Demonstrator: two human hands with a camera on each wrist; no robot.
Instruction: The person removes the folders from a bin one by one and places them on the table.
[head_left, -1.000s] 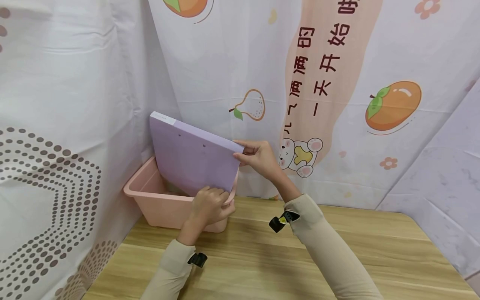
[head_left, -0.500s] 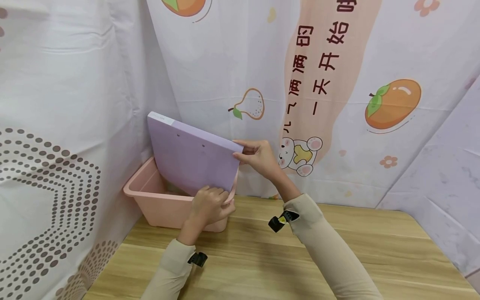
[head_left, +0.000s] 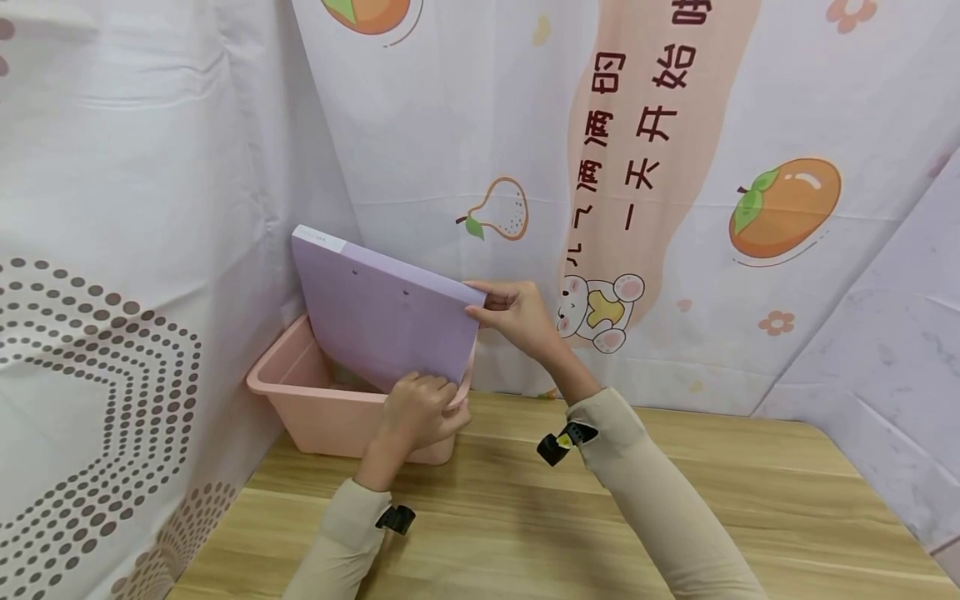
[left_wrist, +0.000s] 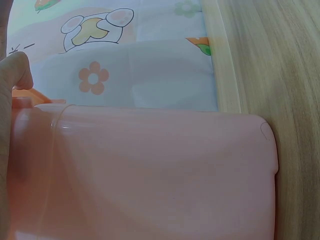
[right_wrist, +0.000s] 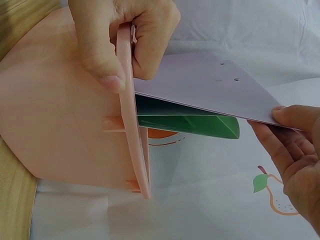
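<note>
A pale purple ring binder [head_left: 390, 321] with a white spine label and two rivets stands tilted in a pink plastic bin [head_left: 322, 421], its upper part rising above the rim. My right hand [head_left: 521, 312] pinches the binder's right upper corner between thumb and fingers. My left hand [head_left: 420, 410] grips the bin's near right rim, fingers over the inside and thumb outside. In the right wrist view, a green sheet or folder [right_wrist: 200, 126] shows beside the binder cover, reaching out past the bin's rim. The binder's lower part is hidden inside the bin.
The bin stands on a wood-grain table [head_left: 675, 500] at its back left corner. A white curtain [head_left: 420, 108] with fruit prints hangs behind it, and a dotted curtain [head_left: 112, 208] hangs close on the left. Black straps circle both sleeves.
The binder's upper left end has shifted slightly left in the head view. Both hands keep their hold, with hardly any movement.
</note>
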